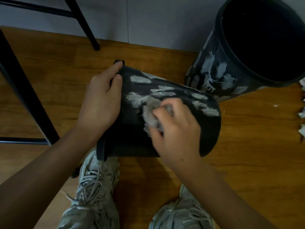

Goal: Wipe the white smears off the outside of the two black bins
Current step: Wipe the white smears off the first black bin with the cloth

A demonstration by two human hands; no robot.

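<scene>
A black bin [130,129] lies on its side on the wooden floor, its rim to the left and its base to the right. White smears [166,90] cover its upper far side, while the near side looks plain black. My left hand [102,96] grips the bin's rim. My right hand [173,128] presses a crumpled grey cloth [151,113] against the bin wall just below the smears. A second black bin [219,52] stands upright at the back right, with white smears [214,70] down its outer wall.
Black metal chair or table legs [87,28] stand at the left and back left. A pale wall [148,19] runs along the back. My two grey sneakers [97,182] are below the bin. Crumpled paper scraps [302,113] lie at the right edge.
</scene>
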